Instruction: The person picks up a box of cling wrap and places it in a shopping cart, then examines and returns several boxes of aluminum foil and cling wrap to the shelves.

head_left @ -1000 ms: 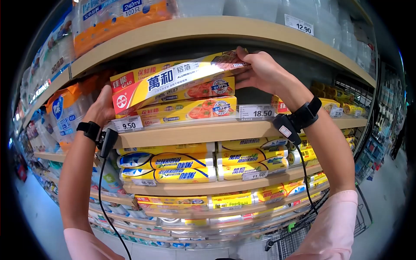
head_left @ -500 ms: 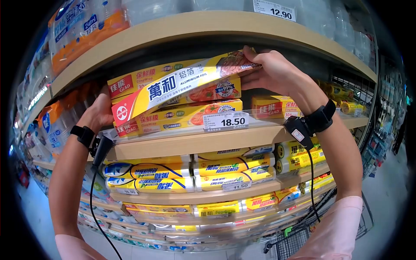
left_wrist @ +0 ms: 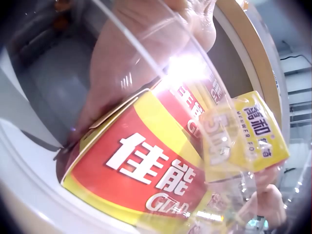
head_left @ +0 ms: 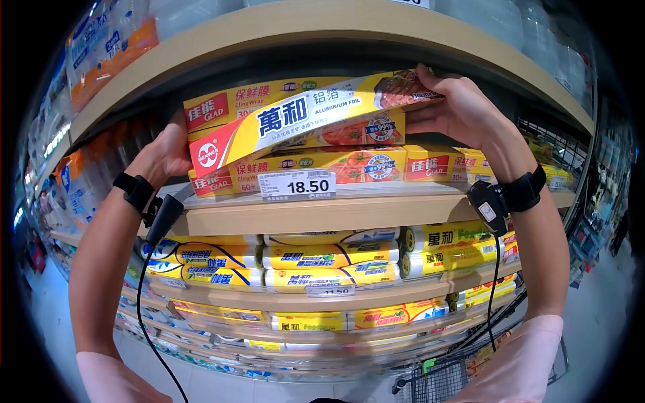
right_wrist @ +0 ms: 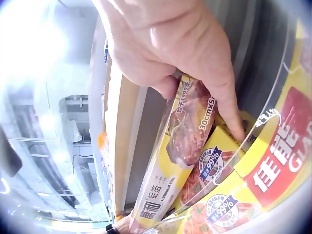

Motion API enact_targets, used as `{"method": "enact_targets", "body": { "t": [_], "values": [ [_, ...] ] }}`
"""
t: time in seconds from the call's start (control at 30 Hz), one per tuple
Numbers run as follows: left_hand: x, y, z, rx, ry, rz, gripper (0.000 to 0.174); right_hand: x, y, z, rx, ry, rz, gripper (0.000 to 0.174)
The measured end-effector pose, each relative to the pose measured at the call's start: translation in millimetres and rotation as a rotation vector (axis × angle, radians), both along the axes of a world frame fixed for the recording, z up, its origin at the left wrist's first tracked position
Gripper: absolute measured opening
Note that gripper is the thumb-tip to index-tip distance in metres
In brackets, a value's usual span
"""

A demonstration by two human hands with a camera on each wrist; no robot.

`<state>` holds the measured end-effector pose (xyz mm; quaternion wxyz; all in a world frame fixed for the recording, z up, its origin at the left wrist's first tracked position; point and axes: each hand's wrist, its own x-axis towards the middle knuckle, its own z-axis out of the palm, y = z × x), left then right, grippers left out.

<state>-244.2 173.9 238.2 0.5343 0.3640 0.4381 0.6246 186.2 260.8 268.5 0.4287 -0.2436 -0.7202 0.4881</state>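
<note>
A yellow-and-red aluminium foil box point(head_left: 282, 115) leans at a slant, right end higher, across the front of stacked cling wrap boxes point(head_left: 366, 164). My right hand point(head_left: 463, 111) grips the foil box's right end, thumb on its edge. In the right wrist view, one finger of that hand point(right_wrist: 170, 39) reaches a cling wrap box point(right_wrist: 212, 161) behind. At the stack's left end my left hand point(head_left: 164, 149) presses on the box ends; its far fingers are hidden. The left wrist view has this hand point(left_wrist: 141, 44) beside a cling wrap box point(left_wrist: 141, 161).
A clear shelf lip with an 18.50 tag point(head_left: 302, 186) runs before the stack. More cling wrap boxes point(head_left: 430, 166) adjoin on the right, and orange-and-clear packs point(head_left: 77, 185) stand left. The upper shelf board point(head_left: 322, 20) hangs above. A cart point(head_left: 437, 383) stands below right.
Both hands and the stack, with the foil box, have moved right along the shelf, past the 18.50 tag and up against the neighbouring cling wrap box. The head view has shifted right too.
</note>
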Motion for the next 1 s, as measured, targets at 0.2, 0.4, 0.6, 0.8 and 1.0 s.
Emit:
{"method": "enact_targets", "body": {
  "t": [0.2, 0.4, 0.6, 0.8, 1.0],
  "values": [
    [28.9, 14.8, -2.0, -0.016, 0.054, 0.059, 0.084, 34.0, 21.6, -2.8, 0.017, 0.029, 0.035, 0.054],
    [55.5, 8.1, -4.3, 0.054, 0.159, 0.056, 0.072, 77.0, 7.2, 9.0, 0.156, 0.031, -0.154, 0.042],
    [55.5, 12.4, -4.7, 0.073, 0.159, 0.076, 0.076, 97.3, 4.3, 8.1, 0.069, 0.024, -0.169, 0.039],
    [36.5, -12.2, 8.5, 0.004, 0.510, 0.317, 0.078, 78.5, -1.4, -11.9, 0.035, 0.196, -0.054, 0.039],
    [-7.2, -76.0, 11.3, 0.229, 0.882, 0.342, 0.057, 45.2, -23.8, -26.4, 0.074, 0.316, 0.008, 0.040]
  ]
}}
